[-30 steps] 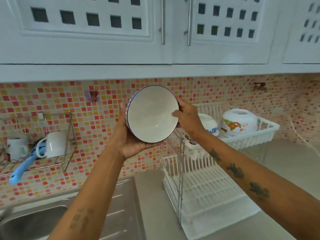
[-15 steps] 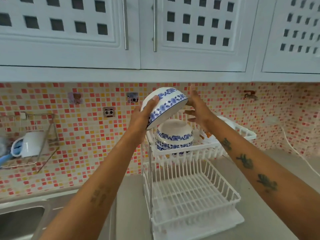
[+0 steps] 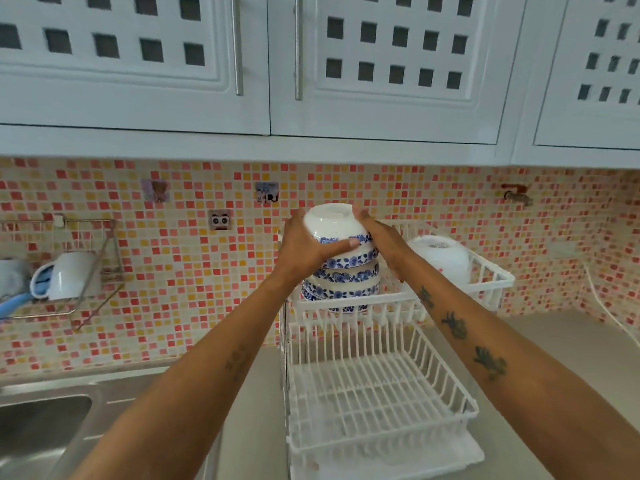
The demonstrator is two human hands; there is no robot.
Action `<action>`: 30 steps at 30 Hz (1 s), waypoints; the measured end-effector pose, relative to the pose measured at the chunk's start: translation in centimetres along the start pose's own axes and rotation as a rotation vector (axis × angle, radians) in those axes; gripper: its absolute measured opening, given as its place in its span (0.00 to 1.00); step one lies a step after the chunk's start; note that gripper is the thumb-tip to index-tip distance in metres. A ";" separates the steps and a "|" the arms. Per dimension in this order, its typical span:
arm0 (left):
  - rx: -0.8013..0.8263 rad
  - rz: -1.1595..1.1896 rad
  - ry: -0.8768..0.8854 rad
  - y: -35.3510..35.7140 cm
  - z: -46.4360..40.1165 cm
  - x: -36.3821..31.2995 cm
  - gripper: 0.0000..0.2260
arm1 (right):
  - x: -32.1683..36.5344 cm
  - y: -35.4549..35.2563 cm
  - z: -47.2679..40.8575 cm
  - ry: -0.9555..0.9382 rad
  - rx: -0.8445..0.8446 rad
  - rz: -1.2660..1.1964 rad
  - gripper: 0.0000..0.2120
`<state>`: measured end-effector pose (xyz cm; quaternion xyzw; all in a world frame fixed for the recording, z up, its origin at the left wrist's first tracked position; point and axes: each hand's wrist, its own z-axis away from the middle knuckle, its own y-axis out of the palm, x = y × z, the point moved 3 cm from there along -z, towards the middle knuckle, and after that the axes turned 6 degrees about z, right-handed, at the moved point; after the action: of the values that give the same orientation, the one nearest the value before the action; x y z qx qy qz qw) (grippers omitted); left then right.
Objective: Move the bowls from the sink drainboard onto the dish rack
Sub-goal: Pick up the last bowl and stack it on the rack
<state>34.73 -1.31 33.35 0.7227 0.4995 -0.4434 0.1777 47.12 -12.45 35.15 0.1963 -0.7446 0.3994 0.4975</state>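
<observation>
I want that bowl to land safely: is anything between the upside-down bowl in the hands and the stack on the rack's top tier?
Nothing visible. The bowl, held by the left hand and right hand, sits directly over the stacked bowls.

A backsplash [image 3: 194, 278] of small pink, red and yellow mosaic tiles is taken as the landmark. Above it, white cupboard doors [image 3: 114, 60] with square cut-outs and vertical metal handles [image 3: 237, 46] are seen. Three small picture stickers are fixed to it: a bear [image 3: 155, 190], a panda face [image 3: 220, 220] and a third, too blurred to be read [image 3: 267, 192]. Against its left part, a wire shelf [image 3: 86, 271] is mounted, in which a white mug [image 3: 71, 275] is laid on its side. At its far right, a white cable [image 3: 604, 301] is run down to the grey countertop [image 3: 554, 358] below it.
</observation>
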 end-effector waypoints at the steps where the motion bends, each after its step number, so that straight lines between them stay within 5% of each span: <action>1: 0.015 -0.019 -0.009 0.2 -0.1 0.2 0.46 | -0.4 0.1 0.1 0.020 -0.002 -0.020 0.34; 7: 0.083 -0.145 0.008 1.3 -0.8 1.3 0.48 | -2.7 0.3 -0.7 0.060 -0.017 -0.079 0.22; 14: 0.101 -0.128 -0.042 1.4 -1.2 2.1 0.51 | -3.4 0.4 -1.4 0.073 0.010 -0.062 0.25; 21: 0.182 -0.181 -0.100 1.6 -1.2 2.9 0.51 | -4.5 0.4 -2.2 0.119 0.018 -0.059 0.39; 30: 0.233 -0.255 -0.113 1.8 -0.5 2.2 0.53 | -5.3 0.7 -2.6 0.163 0.074 -0.090 0.28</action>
<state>36.78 -0.45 31.50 0.6431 0.5217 -0.5571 0.0629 50.41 -10.59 30.65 0.2148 -0.6768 0.4187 0.5661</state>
